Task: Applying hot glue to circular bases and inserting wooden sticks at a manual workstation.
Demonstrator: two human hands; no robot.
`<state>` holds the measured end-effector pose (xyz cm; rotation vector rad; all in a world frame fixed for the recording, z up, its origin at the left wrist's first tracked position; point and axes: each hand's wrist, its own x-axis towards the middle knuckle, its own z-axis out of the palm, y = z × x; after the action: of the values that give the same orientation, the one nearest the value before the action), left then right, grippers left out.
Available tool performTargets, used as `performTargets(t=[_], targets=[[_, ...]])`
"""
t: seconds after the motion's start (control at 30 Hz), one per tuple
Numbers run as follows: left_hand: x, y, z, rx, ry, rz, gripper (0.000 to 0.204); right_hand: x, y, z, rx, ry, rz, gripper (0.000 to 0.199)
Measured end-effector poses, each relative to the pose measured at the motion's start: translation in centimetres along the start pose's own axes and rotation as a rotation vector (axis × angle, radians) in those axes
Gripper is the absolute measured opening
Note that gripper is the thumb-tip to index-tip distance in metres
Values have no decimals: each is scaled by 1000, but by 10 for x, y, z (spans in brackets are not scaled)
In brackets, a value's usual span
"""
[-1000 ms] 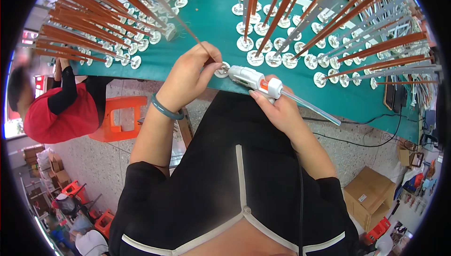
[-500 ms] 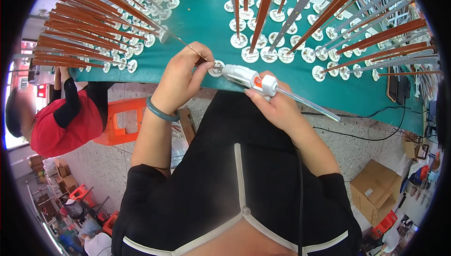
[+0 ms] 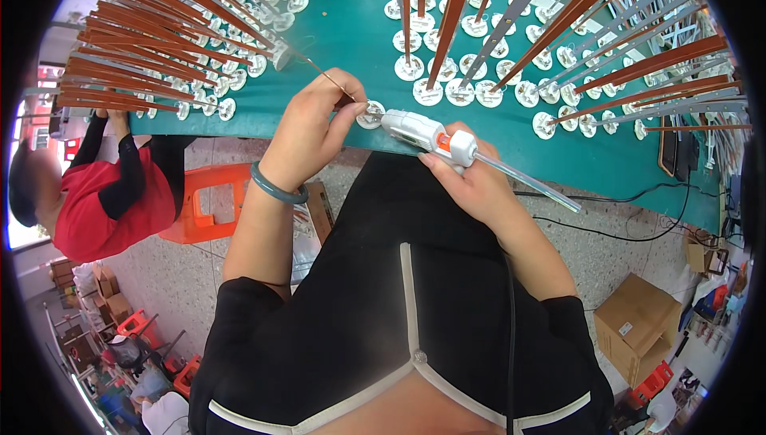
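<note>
glue gun (image 3: pixel 423 133) in right hand (image 3: pixel 471 184), nozzle beside left hand (image 3: pixel 307 136).

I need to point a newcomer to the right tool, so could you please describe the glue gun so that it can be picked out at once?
Start at the green table, crowded with upright brown rods on white round bases. At its near edge, the right hand holds the glue gun, its nozzle aimed at a white disc pinched by the left hand. Unlike the rods, it is white with an orange trigger and a clear stick at its back.
</note>
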<state>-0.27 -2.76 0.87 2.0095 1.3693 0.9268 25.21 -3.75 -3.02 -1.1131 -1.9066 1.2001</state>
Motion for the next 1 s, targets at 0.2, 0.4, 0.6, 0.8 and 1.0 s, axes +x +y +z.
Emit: performTargets(t=[0.2, 0.4, 0.6, 0.8, 1.0], targets=[[0, 2, -1, 15, 5, 13, 7, 0, 0, -1, 4, -1, -5, 23], [1, -2, 3, -13, 48, -8, 5, 3, 2, -3, 37, -21, -18, 21], [31, -13, 1, -41, 261, -30, 5, -9, 24, -7, 234, -12, 47, 19], [92, -46, 3, 172, 343, 40, 12, -20, 21, -14, 465, 21, 118, 18], [115, -47, 15, 61, 306, -6, 13, -20, 28, -16, 568, 19, 116, 27]])
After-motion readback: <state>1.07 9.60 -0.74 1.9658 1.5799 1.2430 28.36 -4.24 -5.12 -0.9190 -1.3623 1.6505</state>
